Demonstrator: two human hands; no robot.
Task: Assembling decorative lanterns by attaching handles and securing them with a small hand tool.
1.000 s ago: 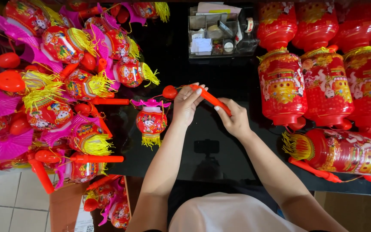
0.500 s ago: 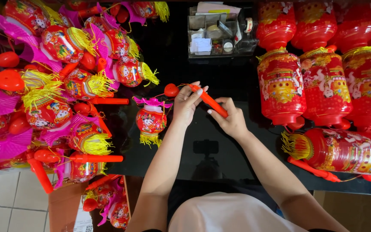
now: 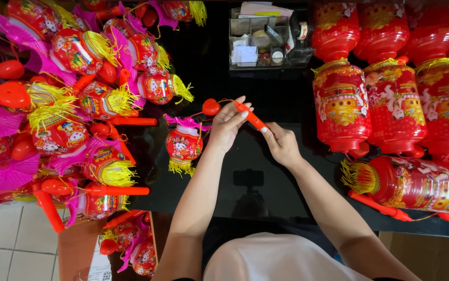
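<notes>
At the far left a heap of small toy lanterns (image 3: 68, 119) with pink fans, yellow tassels and orange stick handles covers the black table (image 3: 266, 208), some spilling into a cardboard box (image 3: 131, 244) below the edge. Just right of that heap, a single small lantern (image 3: 184, 144) with a pink bow and yellow fringe lies apart from the pile, tied by a thin cord to the red heart tip of an orange handle (image 3: 250, 117). The left hand (image 3: 228, 125) closes its fingers around the upper part of this handle, near the heart; the right hand (image 3: 282, 144) pinches the lower end, so the stick runs tilted between the two hands above the table centre. The handle looks like light, stiff plastic, best gripped along its shaft; the lantern body seems thin and easily crushed, and the cord could snag. Behind the hands, a clear desk organiser (image 3: 263, 39) holds tape and papers. To the right, large red cylindrical lanterns (image 3: 391, 99) stand crowded together, and one lies on its side (image 3: 417, 182) close to the right forearm, leaving little free room there.
</notes>
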